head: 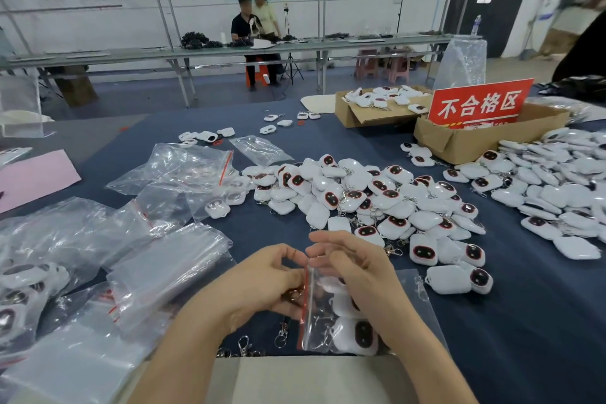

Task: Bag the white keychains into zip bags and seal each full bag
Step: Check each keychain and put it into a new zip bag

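Both left hand and right hand pinching zip bag, mouth facing left, red strip front-to-back

We count two hands, a left hand and a right hand, on one zip bag. We see two cardboard boxes, one red sign, one pink sheet and two people. The white keychains are too many to count.

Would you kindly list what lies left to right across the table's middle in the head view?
Pink sheet → loose zip bags → central heap of white keychains → red sign.
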